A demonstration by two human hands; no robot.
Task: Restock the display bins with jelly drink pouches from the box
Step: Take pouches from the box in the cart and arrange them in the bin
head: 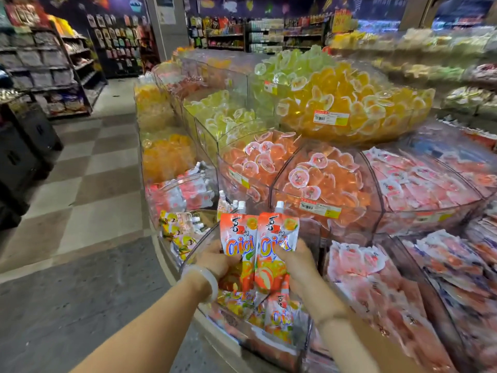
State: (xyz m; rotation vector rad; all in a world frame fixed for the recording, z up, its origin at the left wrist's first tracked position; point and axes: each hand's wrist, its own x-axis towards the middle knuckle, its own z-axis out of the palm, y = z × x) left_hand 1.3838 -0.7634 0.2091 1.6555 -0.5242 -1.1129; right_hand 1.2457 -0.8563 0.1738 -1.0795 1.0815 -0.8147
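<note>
Supermarket aisles and a tiered island of clear bins form the setting. Two orange jelly drink pouches are held upright side by side: the left pouch [238, 239] is gripped by the left hand [217, 261], the right pouch [277, 238] by the right hand [297, 261], both over the near display bin [188, 261], where more pouches [279, 317] lie. No box can be identified with certainty. Glossy film could slip from the fingers, and a pouch could be dropped over the curved rim onto the floor [80, 292].
</note>
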